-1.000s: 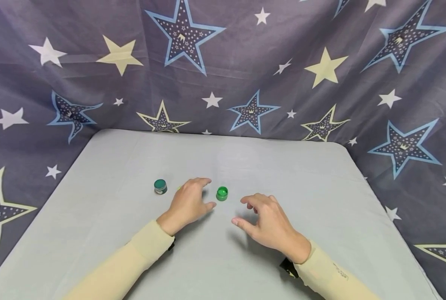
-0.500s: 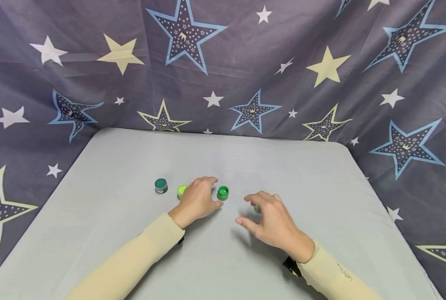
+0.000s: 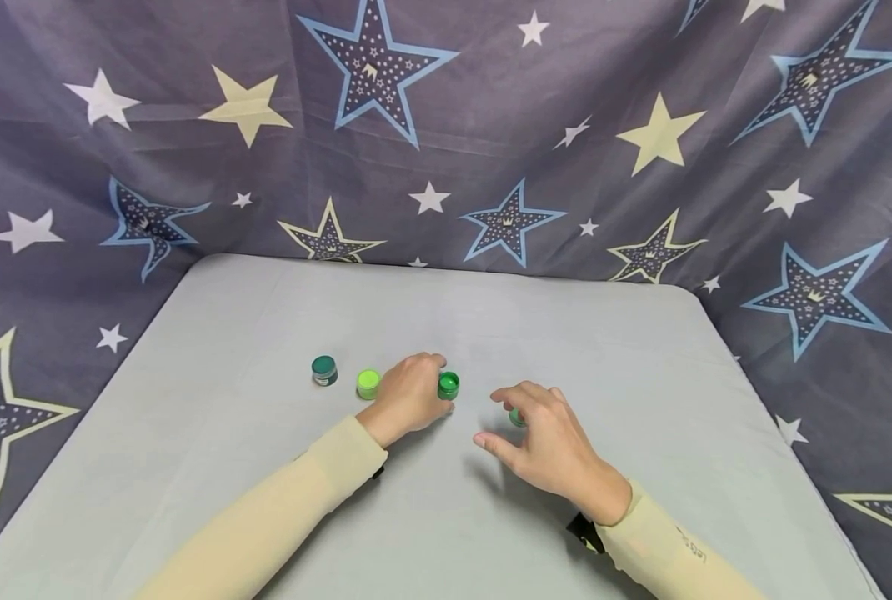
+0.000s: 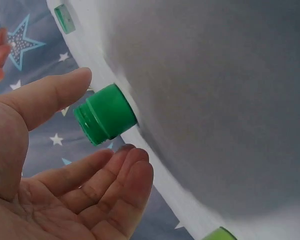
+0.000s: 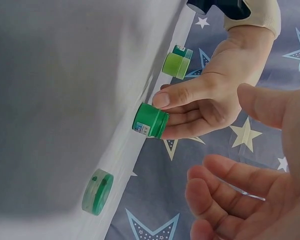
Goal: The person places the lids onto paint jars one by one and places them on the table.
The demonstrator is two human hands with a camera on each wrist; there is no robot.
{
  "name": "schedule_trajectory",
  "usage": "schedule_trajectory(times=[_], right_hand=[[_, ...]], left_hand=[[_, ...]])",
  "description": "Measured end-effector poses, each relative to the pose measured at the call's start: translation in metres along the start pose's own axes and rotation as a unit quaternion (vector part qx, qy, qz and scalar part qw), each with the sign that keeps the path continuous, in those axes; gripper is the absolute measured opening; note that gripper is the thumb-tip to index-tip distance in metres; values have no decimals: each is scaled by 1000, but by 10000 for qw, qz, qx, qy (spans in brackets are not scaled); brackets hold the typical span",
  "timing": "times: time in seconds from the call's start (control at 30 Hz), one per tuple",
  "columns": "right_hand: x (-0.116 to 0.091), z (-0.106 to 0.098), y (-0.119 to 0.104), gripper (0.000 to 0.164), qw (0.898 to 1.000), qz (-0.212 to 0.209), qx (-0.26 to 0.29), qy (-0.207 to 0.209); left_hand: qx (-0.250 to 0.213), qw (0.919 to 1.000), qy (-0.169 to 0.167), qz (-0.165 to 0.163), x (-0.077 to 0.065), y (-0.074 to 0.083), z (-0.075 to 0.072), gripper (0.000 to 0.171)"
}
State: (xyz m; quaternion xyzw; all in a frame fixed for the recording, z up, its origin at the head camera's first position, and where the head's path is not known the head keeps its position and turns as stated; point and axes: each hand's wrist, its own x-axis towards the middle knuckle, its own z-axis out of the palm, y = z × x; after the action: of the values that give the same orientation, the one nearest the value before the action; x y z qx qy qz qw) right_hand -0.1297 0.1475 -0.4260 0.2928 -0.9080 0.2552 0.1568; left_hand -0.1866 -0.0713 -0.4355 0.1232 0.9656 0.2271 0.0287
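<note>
A small uncapped jar of green paint (image 3: pixel 449 384) stands on the table between the thumb and fingers of my left hand (image 3: pixel 413 392). In the left wrist view, gaps show between that jar (image 4: pixel 107 114) and both the thumb and the fingers. My right hand (image 3: pixel 547 440) hovers to the right with fingers loosely bent, holding nothing. Under its fingers, partly hidden in the head view, lies a green lid (image 3: pixel 517 417); the right wrist view shows this lid (image 5: pixel 97 192) whole, on the table.
Left of my left hand stand a light green jar (image 3: pixel 368 383) and, farther left, a dark teal jar (image 3: pixel 324 370). A grey cloth covers the table (image 3: pixel 446 308). Behind it hangs a star-patterned curtain (image 3: pixel 446 108).
My left hand has moved right, from beside the green jar to around it, uncovering the light green jar. My right hand has shifted slightly, and the lid under it shows partly.
</note>
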Motion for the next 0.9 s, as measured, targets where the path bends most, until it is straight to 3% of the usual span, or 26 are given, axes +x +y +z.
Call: schedule_trajectory(times=[0.23, 0.6, 0.9], right_hand=[[0, 0, -1, 50, 10000, 67, 35, -37], [1, 0, -2, 51, 10000, 39, 10, -9], [0, -1, -1, 51, 10000, 19, -15, 15]], left_hand=[[139, 9999, -55, 86, 5, 2, 5, 46], [118, 9999, -92, -35, 9, 0, 7, 22], [38, 10000, -55, -35, 9, 0, 5, 16]])
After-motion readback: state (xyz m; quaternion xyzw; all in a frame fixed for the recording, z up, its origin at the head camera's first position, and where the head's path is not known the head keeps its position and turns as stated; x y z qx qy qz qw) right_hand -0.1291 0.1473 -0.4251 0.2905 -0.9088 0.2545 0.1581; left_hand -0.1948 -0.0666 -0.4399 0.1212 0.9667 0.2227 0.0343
